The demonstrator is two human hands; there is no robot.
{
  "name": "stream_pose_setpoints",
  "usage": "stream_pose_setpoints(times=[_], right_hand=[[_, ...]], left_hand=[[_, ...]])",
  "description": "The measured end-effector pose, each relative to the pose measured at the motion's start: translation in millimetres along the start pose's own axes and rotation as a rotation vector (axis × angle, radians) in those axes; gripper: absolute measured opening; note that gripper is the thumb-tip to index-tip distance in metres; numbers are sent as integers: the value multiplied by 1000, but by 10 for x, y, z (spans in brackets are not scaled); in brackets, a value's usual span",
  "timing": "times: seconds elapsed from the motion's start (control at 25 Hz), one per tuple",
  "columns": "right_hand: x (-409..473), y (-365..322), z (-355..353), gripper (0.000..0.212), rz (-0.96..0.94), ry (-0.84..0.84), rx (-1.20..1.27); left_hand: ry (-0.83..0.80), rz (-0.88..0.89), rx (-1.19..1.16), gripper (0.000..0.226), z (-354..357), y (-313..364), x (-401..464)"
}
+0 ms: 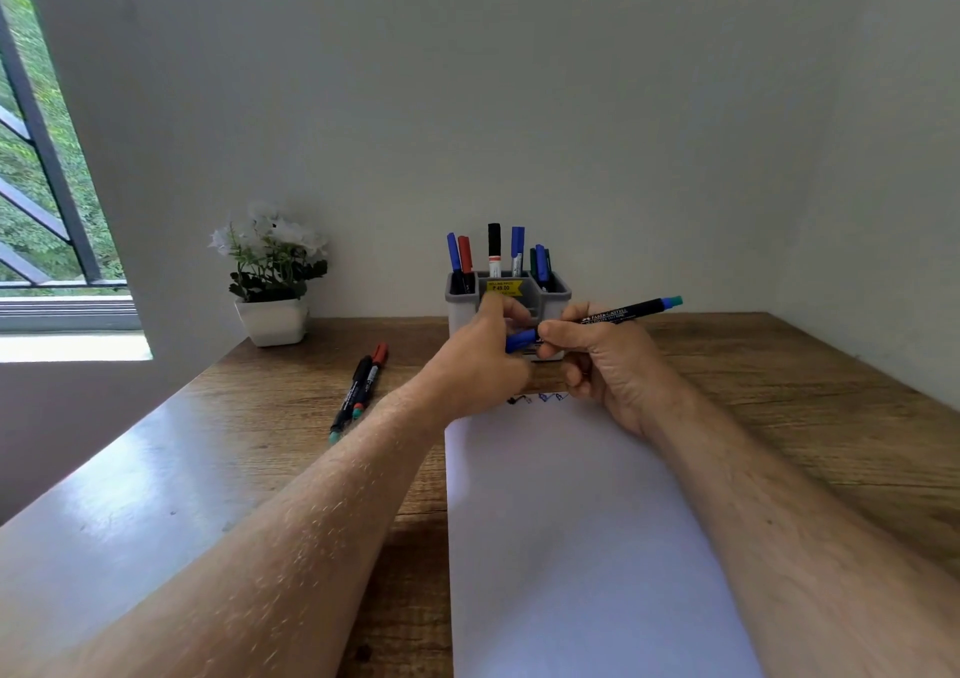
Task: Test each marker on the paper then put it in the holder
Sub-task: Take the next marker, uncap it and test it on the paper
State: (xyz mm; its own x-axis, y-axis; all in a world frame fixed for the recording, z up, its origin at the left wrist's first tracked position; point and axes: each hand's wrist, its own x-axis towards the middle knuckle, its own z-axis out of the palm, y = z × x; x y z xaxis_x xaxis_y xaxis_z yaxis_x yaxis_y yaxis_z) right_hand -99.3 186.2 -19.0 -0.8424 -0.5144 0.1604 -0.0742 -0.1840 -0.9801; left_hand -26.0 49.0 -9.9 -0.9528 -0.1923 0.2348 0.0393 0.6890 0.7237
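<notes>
My right hand (597, 360) grips a black marker (618, 311) with a blue and teal rear end that points up to the right. My left hand (483, 360) pinches the marker's blue cap (521, 339) at its front end. Both hands hover above the far end of the white paper (571, 547), where small black and blue scribbles (535, 399) show. Right behind the hands stands the grey holder (550, 293) with several markers upright in it. Two more markers (358, 391) lie on the table to the left.
A white pot of white flowers (272, 282) stands at the back left of the wooden table (805, 417). A wall runs close behind the holder, and a window with bars (41, 184) is at the far left.
</notes>
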Motion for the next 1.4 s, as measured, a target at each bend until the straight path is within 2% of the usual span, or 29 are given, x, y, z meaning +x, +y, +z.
stream_pose_setpoints(times=[0.2,0.36,0.4,0.52,0.68,0.96,1.16,1.4], right_hand=[[5,-25,32,9,21,-2,119],[-10,-78,-23,45,43,-63,274],[-7,-80,-30,47,40,-59,298],[-3,-89,-13,29,21,12,302],[16,-79,-16,8,-41,63,191],[-2,-39,-37,21,-128,31,-4],[12,-22,12,18,-213,65,-275],[55,22,13,14,-274,94,-345]], left_hand=[[126,-3,-270,26,-60,13,32],[225,-60,-572,15,-77,14,45],[241,-69,-620,12,-84,13,46],[303,-51,-691,12,-92,-13,61],[400,-36,-782,21,-115,-24,56],[514,-106,-865,20,-171,-103,58],[557,-127,-890,24,-184,-110,60],[607,-152,-930,30,-207,-113,84]])
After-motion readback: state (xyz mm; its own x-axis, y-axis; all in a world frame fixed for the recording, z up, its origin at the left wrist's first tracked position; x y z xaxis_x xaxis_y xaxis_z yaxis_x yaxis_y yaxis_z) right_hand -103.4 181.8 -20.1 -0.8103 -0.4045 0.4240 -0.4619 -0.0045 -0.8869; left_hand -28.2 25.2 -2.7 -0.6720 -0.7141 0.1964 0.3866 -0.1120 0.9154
